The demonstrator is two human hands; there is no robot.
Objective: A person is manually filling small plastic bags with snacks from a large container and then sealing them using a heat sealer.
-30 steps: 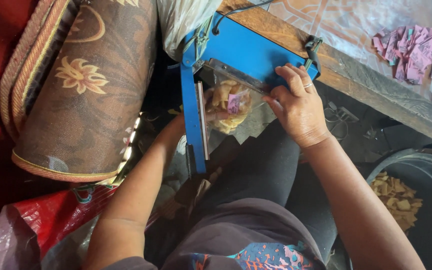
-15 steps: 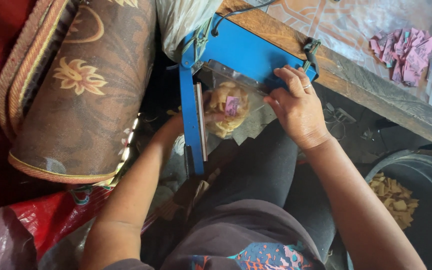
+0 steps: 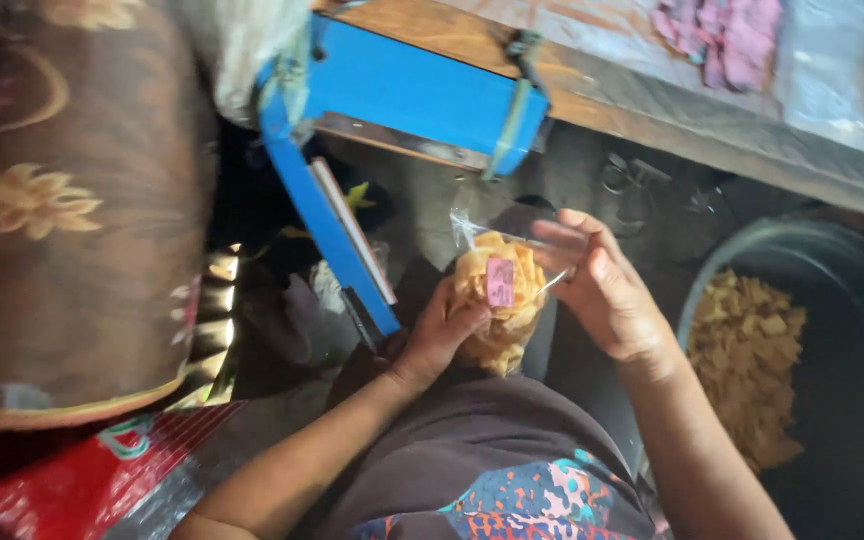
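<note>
Hands meet over the person's lap in the head view, both on one small clear plastic bag of pale yellow chips (image 3: 497,300). The left hand (image 3: 439,335) cups the bag from the left and from below, its fingers curled round the lower bulge and the thumb pressed on the front. The right hand (image 3: 602,290) sits just right of the bag, fingers bent, with the fingertips pinching the clear film at the bag's upper right edge. A small pink label (image 3: 500,281) shows through the front of the bag, among the chips. The bag's top (image 3: 472,228) stands up as loose, flat film above the chips; whether it is sealed I cannot tell.

Farther off and to the left stands a blue bag sealer (image 3: 407,90), its body lying along the near edge of a wooden table (image 3: 652,105). Its blue arm (image 3: 327,235) hangs down toward the lap, ending just left of the left hand and apart from the bag. At far right on the table lies a heap of pink paper slips (image 3: 722,35) on clear plastic sheeting. Right of the right arm, a dark round tub (image 3: 857,290) holds more loose chips (image 3: 747,360). A brown flowered cushion (image 3: 62,210) fills the left side, with a red plastic bag (image 3: 82,480) near it at the lower left.
</note>
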